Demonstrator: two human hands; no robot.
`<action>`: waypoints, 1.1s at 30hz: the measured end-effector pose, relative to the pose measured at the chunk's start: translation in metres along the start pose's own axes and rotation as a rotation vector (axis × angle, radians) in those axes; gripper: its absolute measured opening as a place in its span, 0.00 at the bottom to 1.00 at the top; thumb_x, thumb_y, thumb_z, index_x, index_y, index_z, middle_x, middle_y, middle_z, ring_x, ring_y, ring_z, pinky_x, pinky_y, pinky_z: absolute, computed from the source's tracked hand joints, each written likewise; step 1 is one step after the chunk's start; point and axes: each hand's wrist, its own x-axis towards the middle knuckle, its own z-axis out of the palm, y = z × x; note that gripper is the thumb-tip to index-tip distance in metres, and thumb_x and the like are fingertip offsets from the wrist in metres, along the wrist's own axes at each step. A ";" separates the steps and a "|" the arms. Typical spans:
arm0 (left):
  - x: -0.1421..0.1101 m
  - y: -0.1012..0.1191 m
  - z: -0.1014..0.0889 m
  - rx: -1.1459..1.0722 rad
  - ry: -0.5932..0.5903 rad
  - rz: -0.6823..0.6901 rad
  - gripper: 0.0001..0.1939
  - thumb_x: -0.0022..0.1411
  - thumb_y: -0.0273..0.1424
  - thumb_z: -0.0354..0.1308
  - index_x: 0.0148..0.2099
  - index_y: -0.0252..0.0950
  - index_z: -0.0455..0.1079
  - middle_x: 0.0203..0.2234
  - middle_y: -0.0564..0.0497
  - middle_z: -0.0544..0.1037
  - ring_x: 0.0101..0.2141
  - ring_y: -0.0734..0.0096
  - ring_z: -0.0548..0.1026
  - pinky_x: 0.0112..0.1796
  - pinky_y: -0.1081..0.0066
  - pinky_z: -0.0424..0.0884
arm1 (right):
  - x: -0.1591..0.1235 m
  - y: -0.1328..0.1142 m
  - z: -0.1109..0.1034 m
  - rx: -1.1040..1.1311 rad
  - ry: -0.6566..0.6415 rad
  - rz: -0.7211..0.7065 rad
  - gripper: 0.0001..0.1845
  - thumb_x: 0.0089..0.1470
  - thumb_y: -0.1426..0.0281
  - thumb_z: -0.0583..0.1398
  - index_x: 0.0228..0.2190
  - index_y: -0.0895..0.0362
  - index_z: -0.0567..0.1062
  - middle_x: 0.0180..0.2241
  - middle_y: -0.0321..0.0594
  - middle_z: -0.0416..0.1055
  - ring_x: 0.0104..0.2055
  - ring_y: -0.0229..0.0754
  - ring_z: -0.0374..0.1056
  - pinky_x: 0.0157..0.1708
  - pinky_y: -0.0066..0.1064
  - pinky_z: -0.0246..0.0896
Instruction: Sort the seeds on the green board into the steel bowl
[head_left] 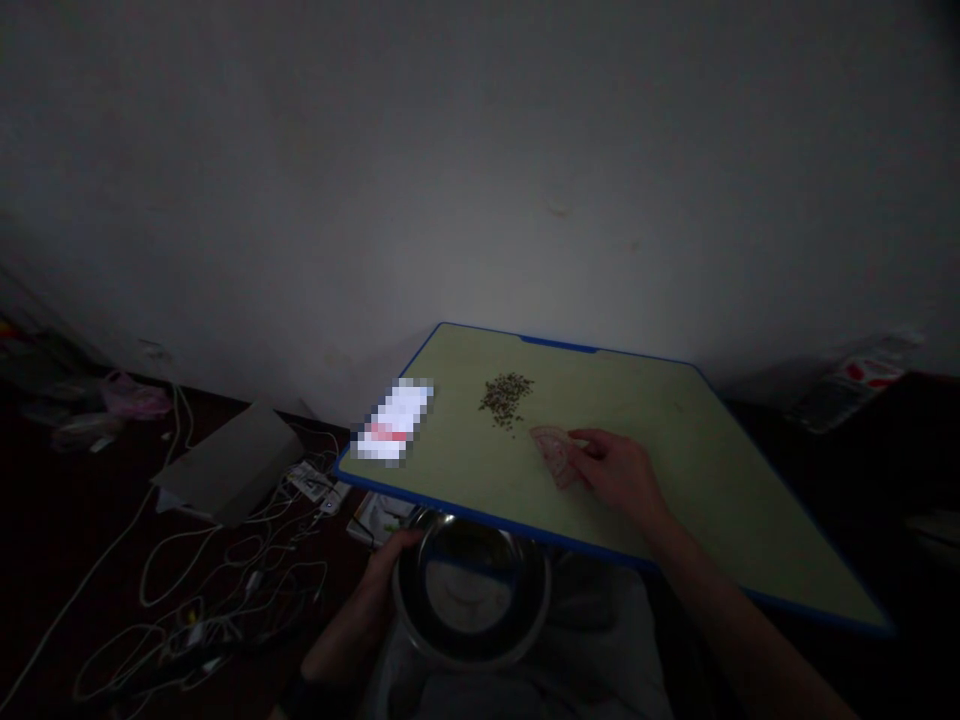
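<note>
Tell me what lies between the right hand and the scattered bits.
In the head view, a pinkish protractor-like piece held by the right hand, then a narrow bare gap on the board before the scattered bits.

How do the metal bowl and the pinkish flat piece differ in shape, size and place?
The metal bowl is round and deep; the pinkish flat piece is thin. The bowl is clearly larger than the piece. The bowl is lower than the board; the piece is over the board. Each has a hand on it: the left hand at the bowl, the right hand pinching the piece.
</note>
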 end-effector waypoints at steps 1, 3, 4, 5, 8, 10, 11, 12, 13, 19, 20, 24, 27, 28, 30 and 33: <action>-0.002 0.001 0.001 0.001 -0.005 0.043 0.05 0.47 0.32 0.60 0.27 0.37 0.75 0.23 0.52 0.81 0.30 0.63 0.76 0.36 0.69 0.67 | 0.007 0.002 -0.002 -0.014 0.009 -0.007 0.17 0.49 0.64 0.56 0.38 0.58 0.77 0.20 0.38 0.74 0.21 0.39 0.68 0.24 0.29 0.60; -0.004 0.002 0.003 -0.014 -0.009 0.092 0.06 0.47 0.30 0.60 0.30 0.37 0.76 0.28 0.52 0.82 0.35 0.63 0.76 0.39 0.71 0.67 | 0.021 0.005 -0.007 -0.024 -0.008 -0.010 0.16 0.48 0.66 0.56 0.38 0.58 0.77 0.21 0.39 0.75 0.22 0.39 0.69 0.25 0.29 0.60; -0.004 0.002 0.003 -0.007 -0.011 0.031 0.06 0.48 0.32 0.59 0.28 0.35 0.75 0.23 0.50 0.81 0.31 0.61 0.76 0.35 0.68 0.68 | 0.028 0.007 -0.010 -0.016 -0.028 -0.010 0.16 0.48 0.67 0.57 0.38 0.59 0.77 0.21 0.39 0.75 0.21 0.38 0.68 0.24 0.28 0.60; -0.002 0.001 0.003 -0.017 -0.008 -0.030 0.08 0.49 0.34 0.58 0.27 0.34 0.75 0.21 0.49 0.80 0.30 0.60 0.77 0.34 0.67 0.68 | 0.034 0.007 -0.012 0.005 -0.052 -0.004 0.16 0.48 0.68 0.57 0.38 0.59 0.77 0.21 0.38 0.74 0.20 0.38 0.68 0.23 0.28 0.60; 0.005 -0.005 0.002 -0.065 -0.013 -0.196 0.12 0.49 0.35 0.57 0.26 0.31 0.75 0.18 0.47 0.79 0.26 0.59 0.77 0.33 0.65 0.68 | 0.045 0.002 -0.011 0.122 -0.117 0.005 0.15 0.47 0.70 0.58 0.38 0.60 0.76 0.20 0.37 0.74 0.17 0.35 0.66 0.20 0.26 0.60; 0.009 -0.008 0.001 -0.084 -0.001 -0.185 0.10 0.49 0.35 0.58 0.26 0.32 0.74 0.17 0.48 0.79 0.25 0.61 0.76 0.33 0.66 0.67 | 0.045 -0.010 -0.003 0.206 -0.146 -0.032 0.14 0.47 0.69 0.58 0.37 0.60 0.76 0.20 0.37 0.74 0.17 0.34 0.66 0.19 0.25 0.60; 0.011 -0.009 0.001 -0.083 0.013 -0.163 0.10 0.49 0.34 0.59 0.25 0.32 0.74 0.17 0.48 0.79 0.24 0.61 0.76 0.33 0.66 0.67 | 0.044 -0.018 0.003 0.231 -0.156 -0.062 0.13 0.48 0.69 0.58 0.37 0.59 0.76 0.20 0.37 0.74 0.17 0.35 0.66 0.18 0.25 0.60; 0.011 -0.010 0.001 -0.074 0.028 -0.141 0.10 0.49 0.35 0.59 0.26 0.32 0.74 0.17 0.49 0.79 0.24 0.62 0.76 0.32 0.66 0.67 | 0.044 -0.026 0.010 0.240 -0.175 -0.093 0.14 0.48 0.68 0.58 0.37 0.59 0.76 0.20 0.36 0.74 0.17 0.35 0.66 0.19 0.25 0.60; 0.011 -0.010 0.001 -0.064 0.040 -0.129 0.09 0.49 0.35 0.59 0.26 0.33 0.74 0.16 0.49 0.79 0.23 0.62 0.76 0.32 0.66 0.67 | 0.044 -0.035 0.018 0.228 -0.198 -0.136 0.14 0.49 0.67 0.58 0.37 0.58 0.76 0.20 0.36 0.74 0.18 0.35 0.67 0.19 0.25 0.60; 0.012 -0.002 0.002 -0.030 0.093 -0.133 0.06 0.47 0.30 0.60 0.20 0.36 0.73 0.14 0.52 0.78 0.22 0.61 0.76 0.33 0.64 0.69 | 0.063 -0.057 0.048 0.000 -0.239 -0.313 0.10 0.48 0.67 0.59 0.32 0.53 0.79 0.24 0.36 0.76 0.25 0.37 0.70 0.26 0.26 0.60; 0.013 -0.002 0.001 -0.036 0.108 -0.123 0.06 0.47 0.28 0.61 0.20 0.36 0.73 0.14 0.52 0.78 0.23 0.62 0.76 0.34 0.65 0.69 | 0.069 -0.055 0.047 -0.007 -0.248 -0.318 0.10 0.48 0.67 0.59 0.32 0.53 0.79 0.24 0.35 0.76 0.25 0.37 0.70 0.26 0.26 0.60; 0.015 -0.007 -0.002 -0.069 0.092 -0.134 0.07 0.49 0.30 0.59 0.26 0.32 0.75 0.18 0.49 0.80 0.25 0.61 0.78 0.34 0.66 0.69 | 0.090 -0.040 0.037 -0.048 -0.260 -0.283 0.11 0.46 0.67 0.60 0.33 0.53 0.80 0.21 0.35 0.75 0.23 0.38 0.69 0.25 0.26 0.60; 0.013 -0.008 0.000 -0.091 0.077 -0.178 0.09 0.48 0.32 0.60 0.27 0.30 0.75 0.20 0.48 0.81 0.25 0.62 0.77 0.34 0.66 0.69 | 0.101 -0.030 0.030 -0.011 -0.248 -0.250 0.12 0.45 0.68 0.60 0.34 0.55 0.80 0.23 0.37 0.75 0.22 0.38 0.69 0.24 0.26 0.60; 0.011 -0.007 0.002 -0.093 0.074 -0.175 0.08 0.48 0.31 0.60 0.26 0.31 0.75 0.20 0.48 0.81 0.25 0.63 0.77 0.34 0.66 0.68 | 0.103 -0.027 0.029 0.034 -0.251 -0.237 0.13 0.46 0.67 0.60 0.35 0.57 0.80 0.24 0.38 0.76 0.21 0.37 0.68 0.23 0.26 0.60; 0.005 -0.002 0.008 -0.086 0.062 -0.153 0.07 0.49 0.29 0.59 0.23 0.32 0.74 0.18 0.50 0.80 0.24 0.64 0.76 0.33 0.68 0.68 | 0.106 -0.021 0.028 0.130 -0.251 -0.201 0.16 0.47 0.66 0.59 0.38 0.59 0.79 0.24 0.39 0.76 0.20 0.37 0.67 0.21 0.25 0.59; -0.001 0.005 0.018 -0.093 0.027 -0.139 0.10 0.50 0.27 0.56 0.20 0.34 0.73 0.15 0.52 0.79 0.21 0.65 0.76 0.31 0.68 0.68 | 0.109 -0.012 0.028 0.180 -0.142 -0.191 0.17 0.49 0.66 0.58 0.40 0.60 0.78 0.25 0.41 0.76 0.23 0.38 0.69 0.23 0.26 0.62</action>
